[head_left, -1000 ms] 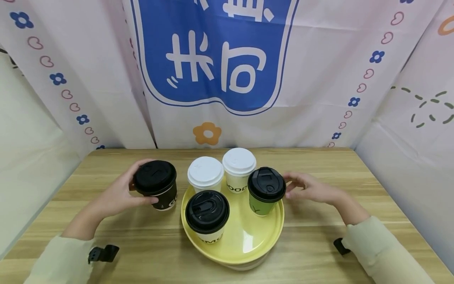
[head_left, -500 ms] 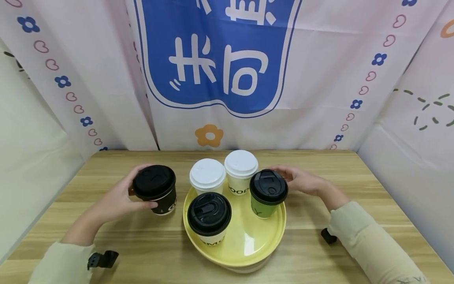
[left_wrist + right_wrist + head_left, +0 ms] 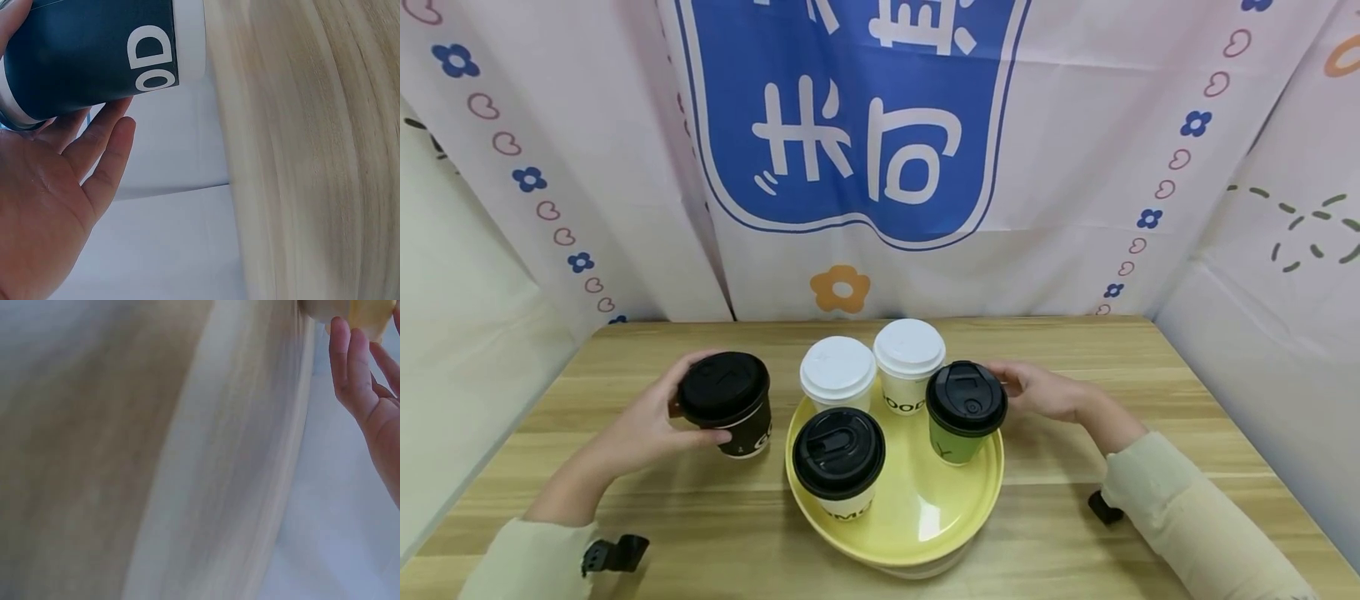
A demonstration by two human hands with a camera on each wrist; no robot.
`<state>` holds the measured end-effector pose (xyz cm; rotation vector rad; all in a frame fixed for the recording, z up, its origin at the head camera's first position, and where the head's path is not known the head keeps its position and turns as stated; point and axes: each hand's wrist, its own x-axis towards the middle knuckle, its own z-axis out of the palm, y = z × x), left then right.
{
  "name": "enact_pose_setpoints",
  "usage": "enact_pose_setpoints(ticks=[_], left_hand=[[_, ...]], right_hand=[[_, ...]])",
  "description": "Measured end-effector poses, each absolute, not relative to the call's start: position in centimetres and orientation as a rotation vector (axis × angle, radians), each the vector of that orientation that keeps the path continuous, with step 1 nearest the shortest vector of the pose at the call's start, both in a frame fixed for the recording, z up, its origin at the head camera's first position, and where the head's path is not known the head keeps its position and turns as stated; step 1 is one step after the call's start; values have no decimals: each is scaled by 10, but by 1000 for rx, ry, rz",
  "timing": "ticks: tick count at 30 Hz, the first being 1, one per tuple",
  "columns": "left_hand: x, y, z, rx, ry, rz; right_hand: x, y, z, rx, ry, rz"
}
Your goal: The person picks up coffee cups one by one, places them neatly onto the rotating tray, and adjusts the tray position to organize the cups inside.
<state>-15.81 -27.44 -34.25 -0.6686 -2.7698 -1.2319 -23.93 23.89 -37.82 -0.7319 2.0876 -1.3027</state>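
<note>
Standing on the table [image 3: 1075,517] just left of the yellow tray [image 3: 917,521], the dark cup [image 3: 730,406] has a black lid and a navy wall with white letters above a pale band at its foot, as we see in the left wrist view [image 3: 94,56]. Our left hand [image 3: 643,425] wraps it from the left, thumb in front and fingers [image 3: 109,147] curved round the far side, so the grip is closed on the cup.

Our right hand [image 3: 1041,390] lies at the right edge of the tray, close behind the green cup [image 3: 961,417] with its black lid. Its fingers [image 3: 347,362] run nearly straight and close together; in the blurred right wrist view their tips seem to reach the tray's rim [image 3: 350,312], though we cannot be sure they touch it.

On the tray also stand two white-lidded cups [image 3: 872,367] at the far side and a black-lidded white cup [image 3: 840,458] at the near side.

Compared with a second ago, the right hand has moved in from the open table towards the green cup, while the left hand keeps its hold on the dark cup, which has barely shifted.
</note>
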Motion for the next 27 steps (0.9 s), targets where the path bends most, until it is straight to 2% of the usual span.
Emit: enact_pose_setpoints(ticks=[27], left_hand=[[-157, -274, -343, -702, -2740, -1241]], right_hand=[[-215, 250, -385, -743, 2104, -1345]])
